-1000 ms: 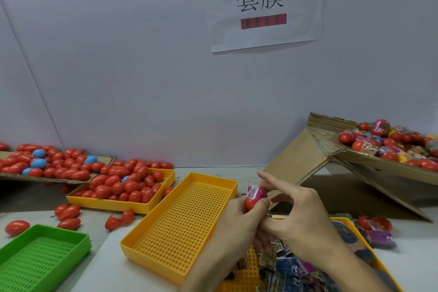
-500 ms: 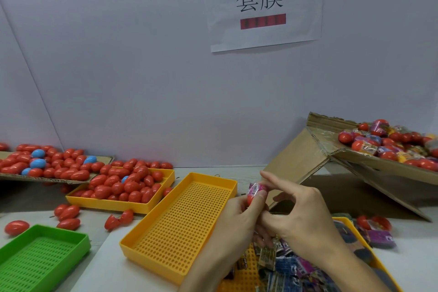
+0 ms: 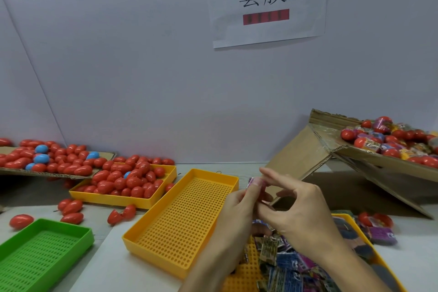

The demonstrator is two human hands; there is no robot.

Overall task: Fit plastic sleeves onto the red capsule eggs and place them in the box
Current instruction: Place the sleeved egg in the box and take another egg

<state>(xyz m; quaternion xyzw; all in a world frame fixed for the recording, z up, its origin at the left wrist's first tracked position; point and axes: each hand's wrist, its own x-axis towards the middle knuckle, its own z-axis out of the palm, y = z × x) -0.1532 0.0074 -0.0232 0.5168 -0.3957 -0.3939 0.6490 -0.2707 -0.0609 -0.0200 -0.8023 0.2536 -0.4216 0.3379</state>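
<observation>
Both hands meet at centre right over the table. My left hand (image 3: 239, 206) and my right hand (image 3: 296, 206) together pinch one capsule egg in a pink plastic sleeve (image 3: 254, 184); fingers hide nearly all of it. Bare red capsule eggs (image 3: 128, 181) fill a yellow tray at the left. A tilted cardboard box (image 3: 369, 161) at the right holds sleeved eggs (image 3: 379, 140). Loose printed sleeves (image 3: 291, 261) lie in a yellow tray under my wrists.
An empty perforated yellow tray (image 3: 184, 218) sits just left of my hands, a green tray (image 3: 40, 253) at bottom left. More red and blue eggs lie on cardboard (image 3: 47, 159) far left; loose eggs (image 3: 71, 208) dot the table. Two sleeved eggs (image 3: 374, 220) rest below the box.
The red egg showing between my fingers a second ago is now almost covered by fingers and sleeve. My hands have closed tighter around it and stayed in place.
</observation>
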